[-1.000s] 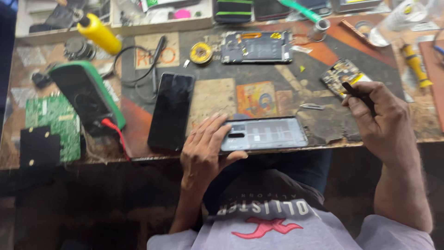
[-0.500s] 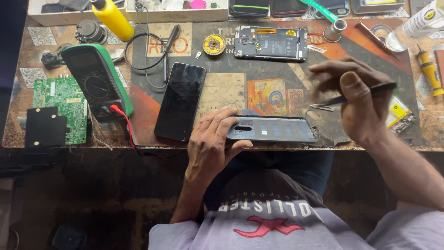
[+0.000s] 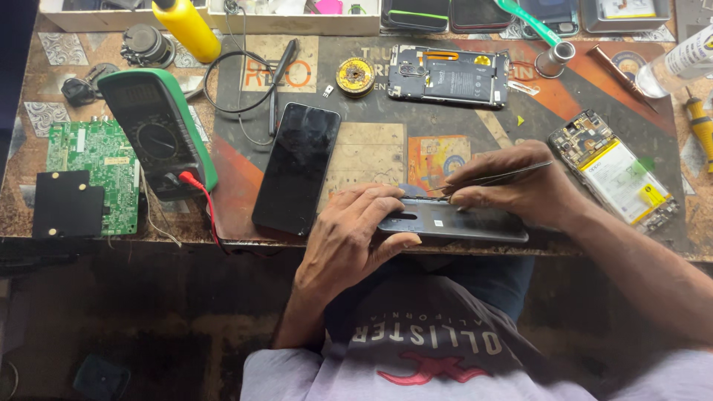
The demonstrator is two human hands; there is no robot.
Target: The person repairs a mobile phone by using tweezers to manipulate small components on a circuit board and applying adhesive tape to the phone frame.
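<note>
A dark phone [image 3: 464, 221] lay flat at the desk's [image 3: 230, 223] near edge, right in front of the person. The left hand [image 3: 356, 234] pressed on its left end, fingers curled over the top edge and thumb under the near side, closed on the phone to pin it. The right hand [image 3: 520, 193] reached in from the right with the wrist raised, its fingers pinched shut around thin tweezers [image 3: 494, 178]; their tips pointed left and met the phone's upper edge near the left fingertips.

The phone looked thin, stiff and smooth, probably light and slippery, so its long edges seemed the safest places to hold it. Its surface could likely scratch or crack under a hard tip.

Just left of the hands lay a black screen panel [image 3: 295, 168]. Farther left stood a green multimeter [image 3: 157, 134] with a red lead, beside a green circuit board [image 3: 90, 175]. Behind the hands an opened phone [image 3: 449, 76] showed its insides, and another [image 3: 615, 172], with a pale battery, lay to the right.
</note>
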